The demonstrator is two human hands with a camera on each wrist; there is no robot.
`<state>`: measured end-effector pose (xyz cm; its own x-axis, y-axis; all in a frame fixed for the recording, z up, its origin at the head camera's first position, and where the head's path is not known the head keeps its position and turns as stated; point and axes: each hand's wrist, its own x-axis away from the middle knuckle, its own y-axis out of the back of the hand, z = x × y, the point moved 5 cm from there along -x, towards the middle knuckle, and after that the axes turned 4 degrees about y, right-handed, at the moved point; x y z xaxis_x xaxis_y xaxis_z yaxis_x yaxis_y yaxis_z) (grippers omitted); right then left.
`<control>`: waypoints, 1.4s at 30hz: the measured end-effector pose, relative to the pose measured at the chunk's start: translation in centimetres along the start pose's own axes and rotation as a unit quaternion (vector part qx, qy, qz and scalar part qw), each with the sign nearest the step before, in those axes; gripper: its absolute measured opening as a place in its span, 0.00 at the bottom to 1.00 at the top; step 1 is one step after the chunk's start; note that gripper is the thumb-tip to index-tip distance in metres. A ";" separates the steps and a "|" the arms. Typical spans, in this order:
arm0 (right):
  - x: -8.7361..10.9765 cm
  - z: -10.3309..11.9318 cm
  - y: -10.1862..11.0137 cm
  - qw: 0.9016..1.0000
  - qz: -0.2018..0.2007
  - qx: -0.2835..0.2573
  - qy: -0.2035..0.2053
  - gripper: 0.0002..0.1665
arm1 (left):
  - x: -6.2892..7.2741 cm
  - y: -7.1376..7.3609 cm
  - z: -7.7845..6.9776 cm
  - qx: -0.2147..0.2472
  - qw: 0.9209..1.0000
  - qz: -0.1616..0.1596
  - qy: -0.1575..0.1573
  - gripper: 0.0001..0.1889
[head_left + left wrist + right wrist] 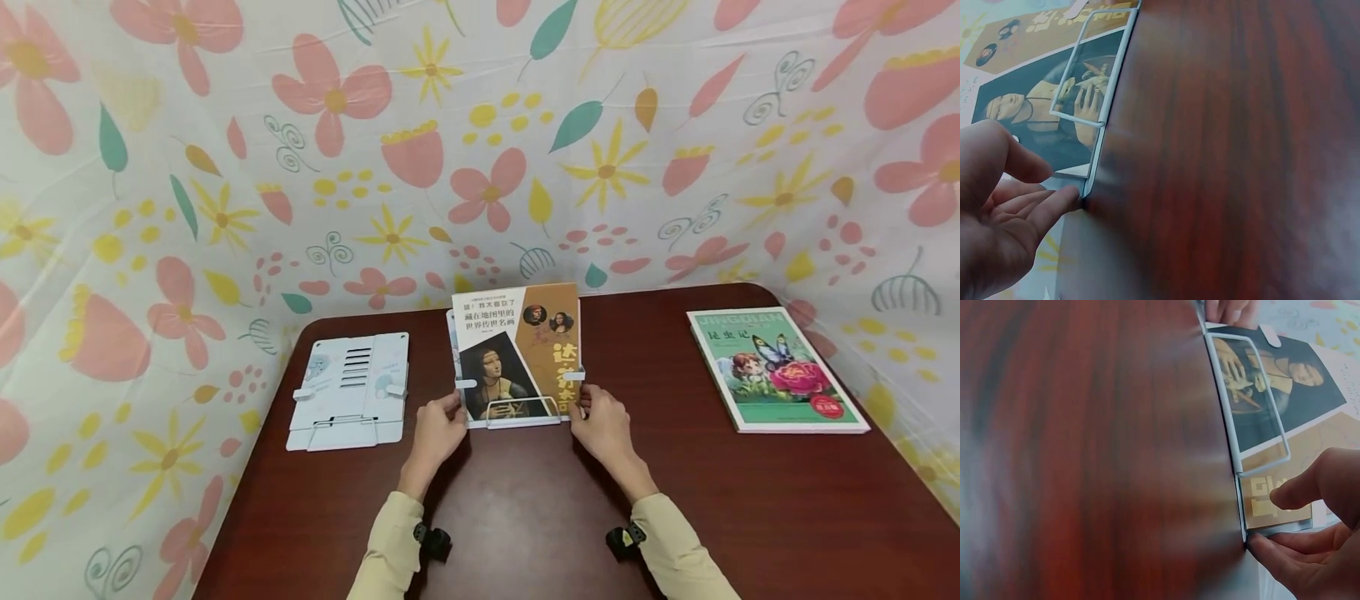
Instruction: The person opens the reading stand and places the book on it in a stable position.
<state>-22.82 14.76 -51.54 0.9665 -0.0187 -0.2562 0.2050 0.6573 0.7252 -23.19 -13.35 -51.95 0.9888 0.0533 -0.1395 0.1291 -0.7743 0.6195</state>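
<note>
In the head view, a book (498,358) with a painted portrait on its white and brown cover leans upright on a white book stand (522,423). Small side clips and a wire loop (1107,87) lie across the cover's front. My left hand (438,429) holds the stand's lower left corner, thumb over the front and fingers at the edge. At the lower right corner, my right hand (602,421) grips the same stand, its thumb (1294,490) in front of the cover and the other fingers beside and under the edge.
A second white book stand (348,392), bare of any book, is on the left of the dark red wooden table (517,517). On the right lies a thick green-covered book (780,371). A flower-patterned curtain (480,167) encloses the table's back and sides.
</note>
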 end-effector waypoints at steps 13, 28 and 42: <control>-1.0 -2.2 3.0 0.999 -0.002 0.025 -0.028 0.23 | -1.9 -3.5 -2.8 -0.002 0.997 0.078 -0.023 0.26; -1.6 -5.6 4.8 0.997 -0.010 0.065 -0.041 0.25 | -4.7 -7.8 -5.7 -0.060 0.991 0.112 -0.050 0.26; -4.4 -8.6 6.6 0.994 0.002 0.106 -0.028 0.22 | -6.7 -11.0 -8.5 -0.093 0.985 0.143 0.001 0.32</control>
<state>-27.01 25.60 -51.15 0.9732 -0.0628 -0.2210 0.2233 0.4844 0.8459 -30.63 0.13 -51.29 0.9869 -0.1485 0.0629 -0.1434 -0.6291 0.7640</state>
